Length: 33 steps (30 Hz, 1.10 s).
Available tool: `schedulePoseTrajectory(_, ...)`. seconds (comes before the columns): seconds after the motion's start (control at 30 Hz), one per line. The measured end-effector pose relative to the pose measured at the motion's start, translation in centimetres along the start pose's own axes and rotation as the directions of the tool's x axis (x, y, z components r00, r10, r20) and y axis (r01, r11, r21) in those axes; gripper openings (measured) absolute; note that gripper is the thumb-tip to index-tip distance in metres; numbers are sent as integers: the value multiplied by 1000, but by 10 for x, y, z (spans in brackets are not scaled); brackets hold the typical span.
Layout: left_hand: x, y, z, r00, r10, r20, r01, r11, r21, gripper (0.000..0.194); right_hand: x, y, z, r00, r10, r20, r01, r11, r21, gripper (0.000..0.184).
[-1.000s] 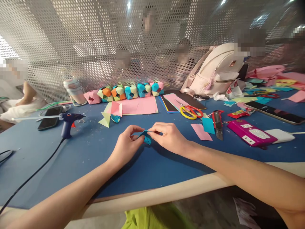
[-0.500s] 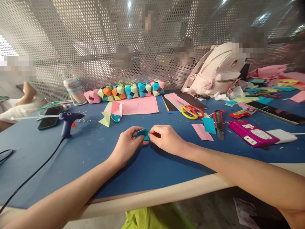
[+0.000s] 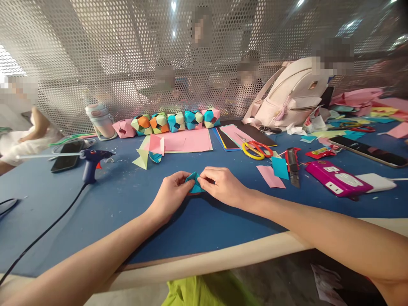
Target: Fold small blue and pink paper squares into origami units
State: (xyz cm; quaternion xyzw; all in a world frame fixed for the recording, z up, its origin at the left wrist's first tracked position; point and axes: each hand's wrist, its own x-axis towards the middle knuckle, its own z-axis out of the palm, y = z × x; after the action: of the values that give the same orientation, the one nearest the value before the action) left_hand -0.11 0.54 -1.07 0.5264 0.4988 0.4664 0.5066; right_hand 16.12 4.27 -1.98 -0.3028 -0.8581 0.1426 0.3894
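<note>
My left hand (image 3: 170,196) and my right hand (image 3: 223,185) meet over the blue table (image 3: 127,204), both pinching a small folded teal paper piece (image 3: 194,183). The paper rests low, against the table surface, its point sticking up between my fingertips. Most of it is hidden by my fingers.
A row of coloured paper cubes (image 3: 175,121) stands at the back before pink paper sheets (image 3: 188,141). A blue glue gun (image 3: 91,163) and phone (image 3: 66,156) lie left. Scissors (image 3: 255,149), a utility knife (image 3: 292,163), a pink power strip (image 3: 338,178) and a backpack (image 3: 293,93) are right.
The teal piece has been turned and pressed down toward the table; my hands have drawn closer together around it. Everything else on the table stays put.
</note>
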Motion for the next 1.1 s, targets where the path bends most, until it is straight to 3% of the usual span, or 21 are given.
schedulePoseTrajectory(0.17, 4, -6, -6, 992, 82, -92, -66, 983, 171, 17, -2, -5, 0, 997, 53, 60, -54, 998, 14, 23)
schedulePoseTrajectory(0.33, 3, -9, -6, 979, 196, -62, -160, 917, 366, 11, -4, -6, 4, 996, 74, 42, -73, 997, -27, 25)
schedulePoseTrajectory(0.47, -1, -9, -5, 976, 212, -45, -173, 887, 429, 9, -4, -8, 7, 995, 87, 42, -87, 996, 8, 29)
schedulePoseTrajectory(0.67, 0, -5, -5, 982, 186, -38, -159, 913, 376, 13, -2, -8, 5, 991, 131, 28, -132, 989, 72, 26)
schedulePoseTrajectory(0.87, 1, 1, 0, 997, 77, -15, -75, 991, 113, 18, 0, -6, 3, 977, 211, 25, -213, 971, 109, 23)
schedulePoseTrajectory(1.1, 3, 2, -1, 997, 36, -73, -27, 991, 129, 17, 2, -5, 4, 976, 205, 75, -208, 978, 32, 19)
